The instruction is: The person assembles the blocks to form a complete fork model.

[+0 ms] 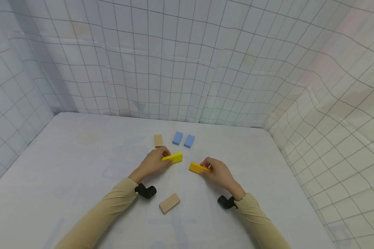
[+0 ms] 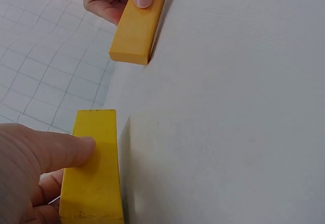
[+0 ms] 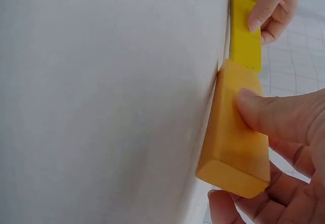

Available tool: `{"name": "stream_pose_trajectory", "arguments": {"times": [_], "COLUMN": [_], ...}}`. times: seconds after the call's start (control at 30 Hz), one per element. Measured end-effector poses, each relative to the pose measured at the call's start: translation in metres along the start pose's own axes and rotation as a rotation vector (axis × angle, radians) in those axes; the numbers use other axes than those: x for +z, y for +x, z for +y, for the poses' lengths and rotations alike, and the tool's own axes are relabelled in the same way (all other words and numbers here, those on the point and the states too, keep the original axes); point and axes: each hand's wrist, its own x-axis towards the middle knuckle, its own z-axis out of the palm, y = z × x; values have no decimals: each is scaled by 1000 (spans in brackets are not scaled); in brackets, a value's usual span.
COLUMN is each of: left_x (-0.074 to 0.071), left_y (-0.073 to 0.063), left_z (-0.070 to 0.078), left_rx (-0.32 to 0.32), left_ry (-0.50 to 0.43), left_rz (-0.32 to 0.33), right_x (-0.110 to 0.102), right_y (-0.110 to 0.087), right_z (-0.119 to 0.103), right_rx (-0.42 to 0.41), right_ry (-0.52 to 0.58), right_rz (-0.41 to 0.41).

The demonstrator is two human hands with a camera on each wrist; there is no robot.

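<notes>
My left hand (image 1: 156, 160) pinches a yellow block (image 1: 176, 158), thumb on its near face and fingers behind. The block stands on its long narrow side at the table surface. Across a small gap to the right, my right hand (image 1: 217, 172) pinches an orange block (image 1: 195, 167) the same way. In the left wrist view the yellow block (image 2: 94, 178) is close and the orange block (image 2: 136, 33) lies farther off. From the right wrist, the orange block (image 3: 236, 137) overlaps the end of the yellow block (image 3: 245, 28).
Behind the hands lie two blue blocks (image 1: 177, 138) side by side, with a wooden block (image 1: 158, 141) to their left. Another wooden block (image 1: 169, 203) lies nearer, between the forearms. White gridded curtains (image 1: 180, 62) hang along the back and sides of the white table (image 1: 90, 145).
</notes>
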Motion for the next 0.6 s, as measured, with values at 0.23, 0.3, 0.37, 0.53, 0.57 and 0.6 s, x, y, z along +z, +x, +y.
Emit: {"name": "stream_pose_trajectory", "arguments": {"times": [0.23,0.3,0.37,0.53,0.57,0.6], "left_x": [-6,-7,-8,-9,-9,-9], "left_y": [-3,-4,-5,-10,-11,-12], "left_z": [-3,-3,-1,9,11,12], "left_rx": [15,14,2,-41,-49,-53], "left_ry": [-54,-82,-120,-206,-213,-210], "left_rz": [1,1,-1,-27,-34,-39], "right_x": [1,1,1,1,1,1], "right_y": [0,0,1,2,2,2], "right_z": [0,0,1,0,0,-1], "right_rx": [-33,-33,-34,-38,-41,-45], "right_ry": [66,78,91,124,128,135], "right_rz": [61,80,102,154,163,172]}}
